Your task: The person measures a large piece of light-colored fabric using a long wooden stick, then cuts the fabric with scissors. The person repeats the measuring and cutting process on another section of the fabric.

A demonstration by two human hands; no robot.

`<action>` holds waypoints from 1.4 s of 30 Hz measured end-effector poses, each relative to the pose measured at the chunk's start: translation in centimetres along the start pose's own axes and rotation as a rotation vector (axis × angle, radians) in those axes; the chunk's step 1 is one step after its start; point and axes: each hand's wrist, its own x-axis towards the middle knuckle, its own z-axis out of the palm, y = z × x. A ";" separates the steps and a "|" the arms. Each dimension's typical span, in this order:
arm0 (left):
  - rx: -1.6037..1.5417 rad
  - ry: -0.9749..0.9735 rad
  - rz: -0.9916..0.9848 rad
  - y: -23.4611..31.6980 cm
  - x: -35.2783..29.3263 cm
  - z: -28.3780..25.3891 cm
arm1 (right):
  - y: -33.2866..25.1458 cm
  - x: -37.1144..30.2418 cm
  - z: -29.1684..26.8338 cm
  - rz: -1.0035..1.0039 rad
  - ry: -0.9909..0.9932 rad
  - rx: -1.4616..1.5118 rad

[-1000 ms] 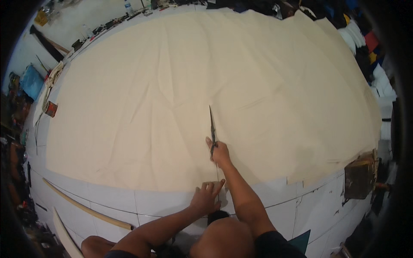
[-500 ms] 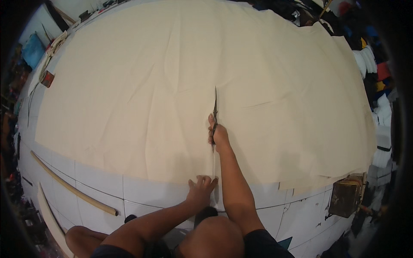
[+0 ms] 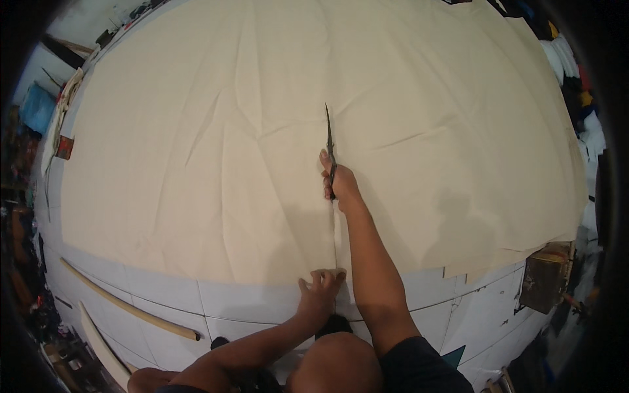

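Observation:
A wide sheet of cream fabric (image 3: 177,131) lies spread over the white tiled floor, creased in several places. My right hand (image 3: 342,183) is closed round the handles of dark scissors (image 3: 329,131), whose blades point away from me along the sheet's middle. Behind them a straight slit runs back to the near edge. At that edge, my left hand (image 3: 320,293) presses the fabric beside the slit with its fingertips, fingers apart. Whether it pinches any cloth is not visible.
A tan rolled tube (image 3: 131,298) lies on the tiles (image 3: 164,295) at the near left. By the fabric's near right corner stands a worn brown box-like block (image 3: 545,278). A small red tin-like object (image 3: 64,147) sits at the left edge, with a blue bag (image 3: 37,108) beyond.
My right hand and the scissors have moved farther away along the fabric, and the slit behind them is longer. My left hand stays at the near edge. The view has shifted slightly.

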 end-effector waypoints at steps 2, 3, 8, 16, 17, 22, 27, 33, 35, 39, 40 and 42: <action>-0.014 -0.047 0.011 -0.1 0.2 0.2 | -1.1 1.1 0.0 0.015 -0.005 -0.001; 0.000 -0.051 0.017 0.0 0.2 0.4 | -0.5 1.7 0.0 -0.010 0.005 -0.021; 0.002 -0.111 0.016 -0.2 0.2 -0.2 | 0.8 2.4 0.3 -0.050 0.046 -0.041; 0.002 -0.186 -0.003 0.1 0.8 -0.1 | -4.3 5.7 0.7 0.047 -0.003 0.020; 0.004 -0.182 -0.006 0.0 0.7 -0.1 | -3.9 6.0 1.0 0.001 0.015 -0.002; -0.011 -0.042 -0.011 -0.2 0.7 -0.3 | -2.6 6.4 1.6 -0.099 0.073 -0.051; -0.066 -0.115 -0.010 0.0 0.6 0.0 | -5.0 7.8 1.2 -0.060 0.029 -0.055; -0.123 -0.076 -0.037 -0.1 0.8 -0.2 | -6.4 10.8 2.6 -0.122 0.095 -0.150; -0.127 -0.160 -0.023 -0.1 0.3 -0.9 | -5.6 10.2 2.7 -0.119 0.108 -0.134; -0.058 -0.114 -0.013 -0.1 0.9 -0.7 | -6.2 10.8 2.0 -0.132 0.076 -0.118; -0.027 -0.092 -0.021 -0.1 0.7 -0.4 | -7.2 11.4 2.2 -0.122 0.051 -0.126; -0.009 -0.105 -0.013 0.1 0.3 0.0 | -8.5 12.7 1.8 -0.064 0.013 -0.094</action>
